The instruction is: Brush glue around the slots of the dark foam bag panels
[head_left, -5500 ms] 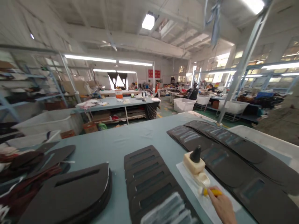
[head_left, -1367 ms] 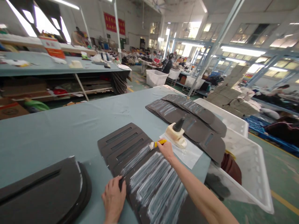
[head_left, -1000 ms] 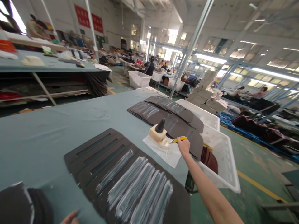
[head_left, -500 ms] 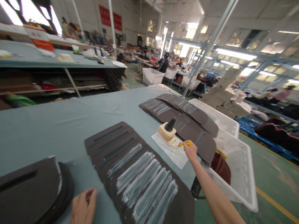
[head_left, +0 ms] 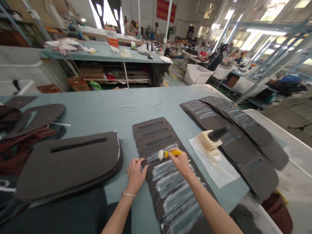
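One head-worn view, facing forward and down, close over near table (head_left: 102,107); second table (head_left: 143,59) far left.

Bare hands (head_left: 136,174), bare forearms (head_left: 207,202), thin bracelet (head_left: 128,195)

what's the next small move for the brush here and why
Probably a light stroke of the brush along the streaked strip beneath it: the right hand holds it there, its bristles look white, and that strip's streaks look thinner than those on the nearer panels.
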Motion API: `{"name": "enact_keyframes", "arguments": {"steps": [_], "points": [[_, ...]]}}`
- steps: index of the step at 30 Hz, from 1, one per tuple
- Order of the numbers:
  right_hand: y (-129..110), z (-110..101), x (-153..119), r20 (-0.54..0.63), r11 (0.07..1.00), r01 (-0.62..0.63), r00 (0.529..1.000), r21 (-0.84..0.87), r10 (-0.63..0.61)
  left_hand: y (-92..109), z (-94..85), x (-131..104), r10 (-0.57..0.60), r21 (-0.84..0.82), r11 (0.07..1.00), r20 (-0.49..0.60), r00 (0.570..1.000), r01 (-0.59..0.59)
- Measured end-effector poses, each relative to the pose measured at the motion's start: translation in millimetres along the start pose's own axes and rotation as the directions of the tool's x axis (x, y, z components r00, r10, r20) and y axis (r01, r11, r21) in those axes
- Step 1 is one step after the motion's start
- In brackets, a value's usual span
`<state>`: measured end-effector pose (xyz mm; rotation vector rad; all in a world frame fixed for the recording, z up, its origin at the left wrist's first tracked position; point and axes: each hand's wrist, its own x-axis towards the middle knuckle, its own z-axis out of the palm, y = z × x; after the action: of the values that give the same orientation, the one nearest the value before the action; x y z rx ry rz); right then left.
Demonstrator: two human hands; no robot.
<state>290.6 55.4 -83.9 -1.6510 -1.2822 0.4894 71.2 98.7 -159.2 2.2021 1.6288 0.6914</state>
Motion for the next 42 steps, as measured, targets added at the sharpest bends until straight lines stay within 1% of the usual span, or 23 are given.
{"name": "enact_keyframes", "arguments": {"steps": [2, 3, 5, 7, 8, 10, 12, 14, 15, 17, 21, 23, 24, 26, 29, 31, 32, 33, 35, 37, 39, 41, 42], "points": [[-9.0, 31.7, 2.9, 0.067, 0.998, 0.065, 0.996, -0.021, -0.064, 4.5, 0.2, 1.0, 0.000, 0.039, 0.999, -0.010, 1.000, 0.000], [-10.8, 42.2, 3.9, 0.105, 0.994, 0.097, 0.990, -0.044, -0.092, 5.7, 0.3, 1.2, -0.006, 0.061, 0.998, -0.013, 1.000, 0.007], [-7.3, 49.9, 6.7, 0.179, 0.983, 0.152, 0.975, -0.104, -0.132, 6.2, 0.8, 1.1, -0.023, 0.096, 0.995, -0.015, 1.000, 0.025], [6.4, 38.5, 13.1, 0.207, 0.971, 0.165, 0.970, -0.171, -0.129, 5.1, 1.5, 0.4, -0.034, 0.105, 0.994, -0.016, 0.999, 0.036], [16.3, 26.6, 18.1, 0.182, 0.966, 0.145, 0.977, -0.212, -0.107, 4.2, 1.8, -0.1, -0.036, 0.103, 0.994, -0.017, 0.999, 0.038], [37.9, -4.3, 30.9, 0.065, 0.948, 0.060, 0.997, -0.314, -0.042, 2.4, 2.3, -0.8, -0.040, 0.090, 0.995, -0.021, 0.999, 0.041], [54.0, -32.3, 44.4, -0.081, 0.910, -0.040, 0.997, -0.413, 0.007, 1.2, 2.3, -1.0, -0.046, 0.076, 0.996, -0.025, 0.999, 0.048], [56.8, -43.4, 53.5, -0.158, 0.890, -0.075, 0.987, -0.450, 0.004, 0.8, 1.8, 0.4, -0.056, 0.060, 0.997, -0.027, 0.998, 0.058], [52.4, -39.8, 55.1, -0.159, 0.900, -0.058, 0.987, -0.432, -0.013, 0.9, 1.4, 1.8, -0.054, 0.048, 0.997, -0.027, 0.998, 0.055], [34.2, -14.9, 52.3, -0.101, 0.942, 0.026, 0.993, -0.335, -0.064, 1.9, 0.4, 6.2, -0.026, 0.026, 0.999, -0.035, 0.999, 0.027], [-8.2, 64.0, 36.3, 0.120, 0.973, 0.197, 0.976, -0.120, -0.182, 4.2, -0.1, 17.0, 0.060, 0.049, 0.997, -0.051, 0.997, -0.057], [-13.6, 86.4, 34.8, 0.184, 0.972, 0.213, 0.964, -0.094, -0.194, 4.3, 0.3, 20.3, 0.080, 0.079, 0.994, -0.025, 0.997, -0.078], [-10.0, 88.0, 37.3, 0.188, 0.974, 0.201, 0.966, -0.102, -0.180, 4.1, 0.4, 20.9, 0.088, 0.090, 0.992, -0.009, 0.996, -0.087], [7.7, 71.1, 48.7, 0.147, 0.977, 0.148, 0.981, -0.153, -0.126, 3.4, 0.2, 20.4, 0.103, 0.105, 0.989, 0.007, 0.995, -0.103], [42.7, 16.2, 74.6, -0.015, 0.953, 0.023, 0.999, -0.303, -0.029, 3.5, -1.1, 19.6, 0.119, 0.108, 0.987, -0.003, 0.993, -0.118], [55.5, -13.2, 89.4, -0.127, 0.914, -0.063, 0.992, -0.400, 0.013, 4.7, -2.1, 22.5, 0.101, 0.104, 0.990, -0.019, 0.995, -0.099], [55.8, -19.1, 93.7, -0.160, 0.904, -0.080, 0.987, -0.421, 0.013, 5.4, -2.5, 25.5, 0.085, 0.101, 0.992, -0.029, 0.996, -0.082], [51.8, -17.9, 95.4, -0.168, 0.907, -0.070, 0.986, -0.415, 0.000, 5.9, -2.7, 29.2, 0.068, 0.099, 0.993, -0.041, 0.997, -0.063], [33.1, 4.7, 90.9, -0.112, 0.944, 0.021, 0.992, -0.330, -0.062, 5.9, -2.6, 38.1, 0.048, 0.100, 0.994, -0.069, 0.996, -0.041], [8.9, 43.1, 80.7, 0.004, 0.972, 0.141, 0.990, -0.186, -0.143, 4.3, -1.6, 46.5, 0.052, 0.113, 0.993, -0.089, 0.995, -0.042], [-7.3, 78.3, 73.0, 0.118, 0.972, 0.213, 0.973, -0.103, -0.200, 1.7, -0.1, 52.2, 0.070, 0.136, 0.989, -0.085, 0.994, -0.058], [-6.5, 92.3, 73.8, 0.169, 0.968, 0.223, 0.965, -0.111, -0.203, -1.1, 1.3, 54.9, 0.093, 0.154, 0.985, -0.071, 0.993, -0.081], [0.5, 88.8, 77.9, 0.163, 0.968, 0.207, 0.969, -0.143, -0.183, -2.1, 1.8, 55.3, 0.103, 0.160, 0.983, -0.067, 0.992, -0.091]]}}
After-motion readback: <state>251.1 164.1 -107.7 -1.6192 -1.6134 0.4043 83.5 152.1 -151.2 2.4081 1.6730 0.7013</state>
